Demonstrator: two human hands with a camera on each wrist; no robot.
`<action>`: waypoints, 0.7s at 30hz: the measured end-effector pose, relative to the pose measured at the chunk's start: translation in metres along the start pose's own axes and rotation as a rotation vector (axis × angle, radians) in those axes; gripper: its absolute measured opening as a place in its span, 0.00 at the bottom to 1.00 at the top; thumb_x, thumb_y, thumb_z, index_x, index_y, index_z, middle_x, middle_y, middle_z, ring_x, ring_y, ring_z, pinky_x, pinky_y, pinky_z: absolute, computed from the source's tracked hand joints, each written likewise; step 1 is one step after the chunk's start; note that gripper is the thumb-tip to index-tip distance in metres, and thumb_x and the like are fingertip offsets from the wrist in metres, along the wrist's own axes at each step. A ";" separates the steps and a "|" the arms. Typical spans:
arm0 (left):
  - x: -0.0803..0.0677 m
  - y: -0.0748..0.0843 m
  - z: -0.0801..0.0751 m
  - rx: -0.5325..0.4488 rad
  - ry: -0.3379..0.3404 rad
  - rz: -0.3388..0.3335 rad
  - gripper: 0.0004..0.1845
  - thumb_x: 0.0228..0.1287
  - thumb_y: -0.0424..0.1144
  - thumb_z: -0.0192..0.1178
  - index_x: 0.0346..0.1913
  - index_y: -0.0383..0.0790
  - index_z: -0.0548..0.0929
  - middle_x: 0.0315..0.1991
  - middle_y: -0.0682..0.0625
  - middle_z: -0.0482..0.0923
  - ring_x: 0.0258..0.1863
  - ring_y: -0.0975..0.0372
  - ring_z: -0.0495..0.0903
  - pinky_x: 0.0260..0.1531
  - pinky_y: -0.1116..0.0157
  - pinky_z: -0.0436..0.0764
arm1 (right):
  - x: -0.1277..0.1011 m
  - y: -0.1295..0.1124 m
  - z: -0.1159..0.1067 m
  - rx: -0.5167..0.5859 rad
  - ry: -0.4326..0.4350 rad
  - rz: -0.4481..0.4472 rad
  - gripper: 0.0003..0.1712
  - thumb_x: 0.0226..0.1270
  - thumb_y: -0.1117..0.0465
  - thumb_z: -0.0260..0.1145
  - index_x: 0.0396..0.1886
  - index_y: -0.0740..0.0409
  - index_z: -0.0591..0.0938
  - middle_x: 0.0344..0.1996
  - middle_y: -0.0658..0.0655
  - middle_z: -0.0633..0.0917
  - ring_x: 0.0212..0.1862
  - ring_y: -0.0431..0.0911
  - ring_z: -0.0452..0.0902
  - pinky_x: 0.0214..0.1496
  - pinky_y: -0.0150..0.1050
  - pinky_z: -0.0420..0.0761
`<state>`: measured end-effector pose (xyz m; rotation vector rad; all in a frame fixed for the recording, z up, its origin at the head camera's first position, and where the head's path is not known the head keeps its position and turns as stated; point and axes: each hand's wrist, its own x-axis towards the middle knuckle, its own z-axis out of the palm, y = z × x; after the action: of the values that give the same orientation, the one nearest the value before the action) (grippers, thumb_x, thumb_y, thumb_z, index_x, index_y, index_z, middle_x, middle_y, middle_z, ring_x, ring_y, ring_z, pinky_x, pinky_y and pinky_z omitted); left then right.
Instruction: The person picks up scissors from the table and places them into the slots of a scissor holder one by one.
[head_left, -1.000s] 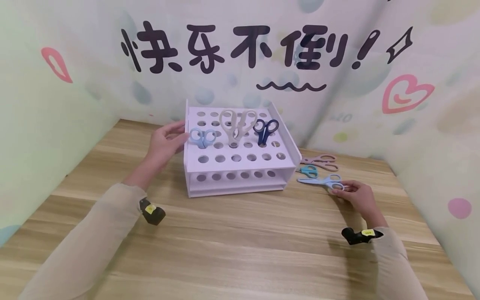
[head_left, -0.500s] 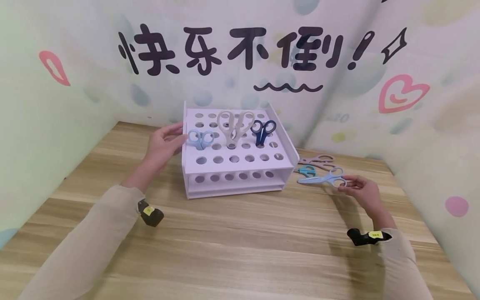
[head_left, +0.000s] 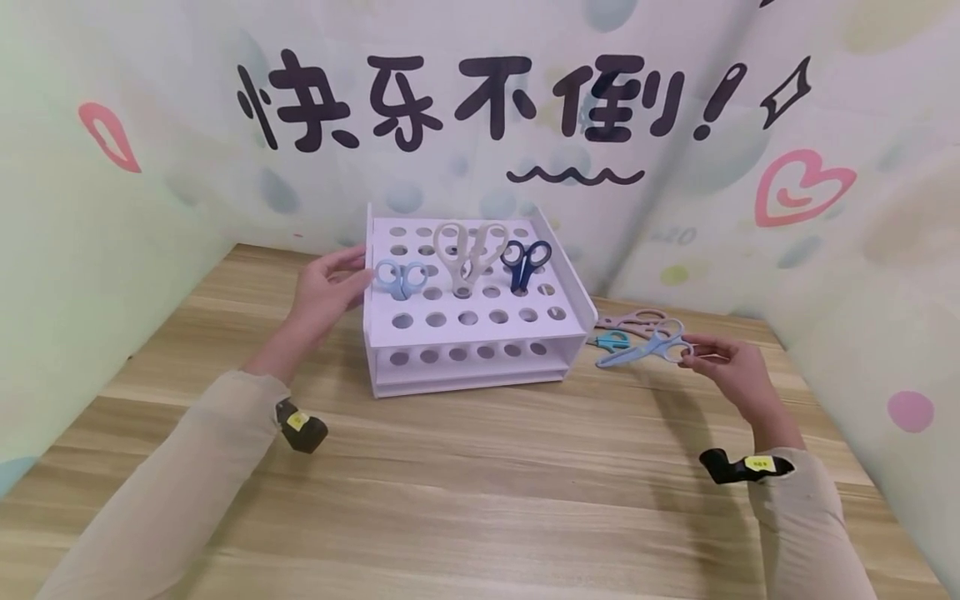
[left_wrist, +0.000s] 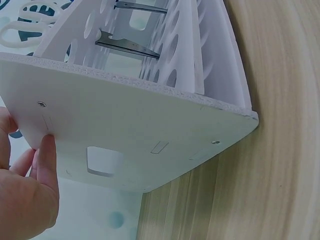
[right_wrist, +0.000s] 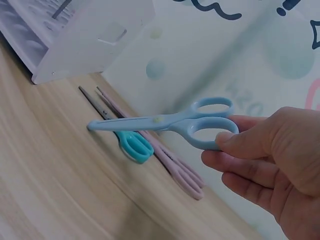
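Note:
My right hand (head_left: 731, 371) pinches the handle of light blue scissors (right_wrist: 165, 121) between thumb and fingers. Their closed blades point left, with the handle loops raised higher than the tip. My left hand (head_left: 326, 287) touches the left side panel of a white rack (head_left: 480, 337); its fingertips lie against that panel in the left wrist view. Small light blue scissors (head_left: 402, 289), large beige scissors (head_left: 459, 277) and navy scissors (head_left: 521, 277) stand handles-up in the rack's holes. Beyond the held scissors, turquoise scissors (right_wrist: 129, 141) and pink scissors (right_wrist: 176, 169) lie on the table.
The wooden table (head_left: 480, 492) meets printed fabric walls (head_left: 667, 217) at the back and sides. Rows of round holes cover the rack's upper shelf, with a second holed shelf below it. The rack's right side panel (head_left: 566, 271) rises beside the lying scissors.
My right hand has moved right and up, raising the handle end of the light blue scissors and tilting them. The left hand stays at the rack. The view has shifted slightly.

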<state>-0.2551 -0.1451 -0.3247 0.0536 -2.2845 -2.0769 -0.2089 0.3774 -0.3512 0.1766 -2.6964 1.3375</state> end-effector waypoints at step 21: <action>0.001 -0.001 0.000 0.013 0.005 0.008 0.26 0.62 0.37 0.58 0.64 0.43 0.68 0.57 0.44 0.67 0.49 0.56 0.74 0.41 0.70 0.81 | 0.010 -0.070 -0.001 -0.125 -0.104 -0.140 0.18 0.60 0.68 0.63 0.50 0.71 0.77 0.33 0.47 0.85 0.34 0.32 0.80 0.33 0.24 0.81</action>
<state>-0.2562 -0.1448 -0.3253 0.0500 -2.2909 -2.0558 -0.2072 0.3362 -0.2941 0.4248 -2.7826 1.1477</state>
